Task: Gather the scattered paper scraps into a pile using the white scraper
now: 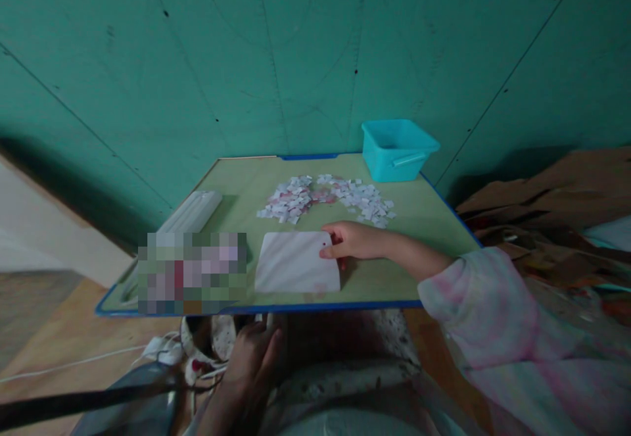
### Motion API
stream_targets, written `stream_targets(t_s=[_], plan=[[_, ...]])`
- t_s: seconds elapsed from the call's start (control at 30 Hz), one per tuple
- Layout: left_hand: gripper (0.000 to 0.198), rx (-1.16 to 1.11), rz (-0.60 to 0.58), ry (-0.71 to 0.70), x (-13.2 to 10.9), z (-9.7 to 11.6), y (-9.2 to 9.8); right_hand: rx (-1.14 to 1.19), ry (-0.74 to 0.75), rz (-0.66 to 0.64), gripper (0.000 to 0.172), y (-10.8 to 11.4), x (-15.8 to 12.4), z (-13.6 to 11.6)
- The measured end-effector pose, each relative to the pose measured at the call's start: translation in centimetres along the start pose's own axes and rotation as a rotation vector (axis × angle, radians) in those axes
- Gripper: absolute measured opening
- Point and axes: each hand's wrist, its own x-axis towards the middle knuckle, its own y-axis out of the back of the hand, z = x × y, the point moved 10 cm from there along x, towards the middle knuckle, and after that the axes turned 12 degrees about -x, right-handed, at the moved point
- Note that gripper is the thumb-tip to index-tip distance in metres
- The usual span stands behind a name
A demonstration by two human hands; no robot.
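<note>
My right hand (345,242) pinches the right side of a flat white board (296,262) between thumb and fingers. The board has rounded top corners and lies over the front middle of the pale green table top. Just beyond it, small white and pinkish paper pieces (290,202) are spread in an arc of loose piles. Below the table's front edge, near my lap, my left hand (256,350) has its fingers curled closed. What they hold, if anything, I cannot make out.
A turquoise plastic basket (397,166) stands at the table's back right. Long white strips (192,212) lie at the left, behind a blurred-out patch. The blue-edged table (414,278) meets a green wall (315,61). Cardboard scraps (557,179) are heaped at the right.
</note>
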Motion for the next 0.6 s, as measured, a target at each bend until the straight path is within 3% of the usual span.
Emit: stream_targets(t_s=[0.33, 0.6], plan=[[0.062, -0.024, -0.054, -0.045, 0.5, 1.7, 0.0, -0.026, -0.007, 0.009, 0.029, -0.4, -0.2, -0.5], [0.069, 0.005, -0.108, -0.032, 0.5, 1.4, -0.3, -0.047, 0.045, 0.001, 0.028, -0.8, -0.3, -1.2]])
